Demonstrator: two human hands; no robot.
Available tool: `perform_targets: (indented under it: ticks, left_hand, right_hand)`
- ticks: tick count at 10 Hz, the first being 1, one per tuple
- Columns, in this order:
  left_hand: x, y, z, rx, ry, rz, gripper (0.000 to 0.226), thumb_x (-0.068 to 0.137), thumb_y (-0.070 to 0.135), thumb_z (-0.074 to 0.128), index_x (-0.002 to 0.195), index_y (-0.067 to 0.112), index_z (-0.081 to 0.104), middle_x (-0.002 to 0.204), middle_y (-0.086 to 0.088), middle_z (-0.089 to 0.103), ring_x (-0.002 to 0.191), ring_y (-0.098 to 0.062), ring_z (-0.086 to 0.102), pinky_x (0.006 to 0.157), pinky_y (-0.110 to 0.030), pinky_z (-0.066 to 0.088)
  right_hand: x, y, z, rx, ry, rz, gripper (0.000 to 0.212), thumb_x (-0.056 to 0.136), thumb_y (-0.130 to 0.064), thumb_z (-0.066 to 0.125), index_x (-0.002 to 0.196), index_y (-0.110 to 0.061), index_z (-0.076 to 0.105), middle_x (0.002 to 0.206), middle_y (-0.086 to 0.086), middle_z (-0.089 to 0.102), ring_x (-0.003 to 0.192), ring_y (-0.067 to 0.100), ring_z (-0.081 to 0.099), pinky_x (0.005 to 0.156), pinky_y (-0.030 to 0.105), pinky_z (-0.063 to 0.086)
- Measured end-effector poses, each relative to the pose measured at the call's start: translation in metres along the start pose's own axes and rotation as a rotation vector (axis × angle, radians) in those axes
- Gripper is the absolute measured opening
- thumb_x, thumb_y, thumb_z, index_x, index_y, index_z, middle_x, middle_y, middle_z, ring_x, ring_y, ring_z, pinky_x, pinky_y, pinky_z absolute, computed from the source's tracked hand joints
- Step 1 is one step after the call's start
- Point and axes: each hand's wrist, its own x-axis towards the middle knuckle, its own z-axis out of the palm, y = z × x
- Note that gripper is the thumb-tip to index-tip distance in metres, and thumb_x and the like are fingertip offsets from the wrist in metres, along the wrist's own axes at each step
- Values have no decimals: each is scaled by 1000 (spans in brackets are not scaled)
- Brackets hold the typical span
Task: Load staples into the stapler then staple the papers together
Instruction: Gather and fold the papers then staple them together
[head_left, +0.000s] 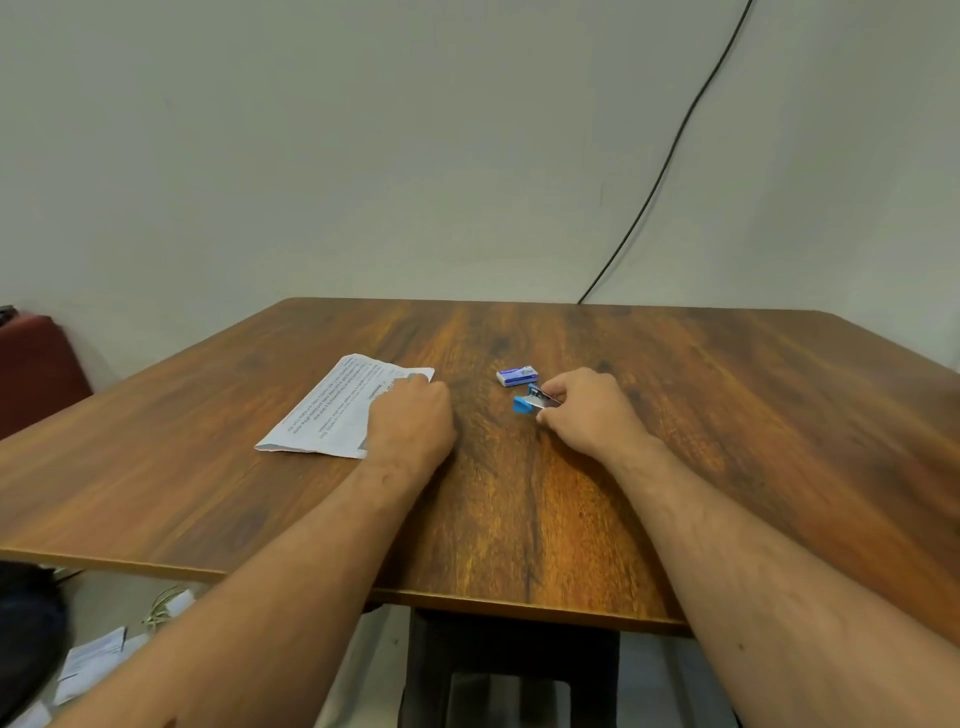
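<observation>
Blue plastic and bright metal make up the small stapler (531, 400), which lies on the wooden table (675, 467) right of centre, pinched by the curled fingers of the right hand (587, 410). Just beyond it sits one little blue and white staple box (516, 375). One stack of printed papers (332, 410) lies left of centre; the left hand (410, 421) rests on its near right corner, fingers curled, though whether it grips the sheets cannot be told. One black cable (670, 150) runs down the wall.
</observation>
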Motion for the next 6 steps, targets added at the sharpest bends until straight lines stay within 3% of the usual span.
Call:
perform_targets:
  ticks: [1,2,3,4,5,6]
  left_hand:
    - [-6,11,-9,-77,-66,18,25,95,21,54,117,12,62,125,-10,63,108,-25,63,77,-37,50]
    - [-1,15,-8,-168,-126,67,49,99,27,51,145,12,44,151,-11,46,142,-27,41,112,-43,39]
    - [15,14,-2,-223,-119,86,64,105,35,39,160,13,15,169,-11,16,157,-27,8,126,-43,14]
    - [45,14,9,-221,-63,105,67,107,42,28,161,9,6,171,-11,4,158,-26,-1,127,-40,4]
    - [93,16,22,-165,6,123,73,106,50,22,160,5,1,170,-12,-1,157,-25,-5,128,-40,3]
    - [149,18,20,-75,73,166,79,104,56,17,160,6,-5,170,-11,-7,157,-22,-10,127,-38,-2]
  right_hand:
    - [-6,-1,-6,-101,-58,-9,29,89,-20,70,117,-18,75,116,7,74,106,24,66,96,39,53]
    - [-6,0,-7,-122,-88,-8,31,89,-22,71,119,-19,75,119,6,74,107,24,66,96,38,53]
    - [1,0,-10,-102,-57,-39,43,85,-42,72,119,-16,75,121,6,74,111,23,65,97,38,53]
    - [24,5,-11,-120,20,-117,59,93,-54,59,137,-15,61,139,8,62,129,26,53,104,37,43]
    - [65,14,-12,-178,79,-161,74,99,-60,44,157,-15,34,163,7,35,152,26,24,121,41,24]
    - [114,19,-18,-264,156,-174,85,98,-67,30,162,-16,8,172,5,6,158,26,-5,127,46,3]
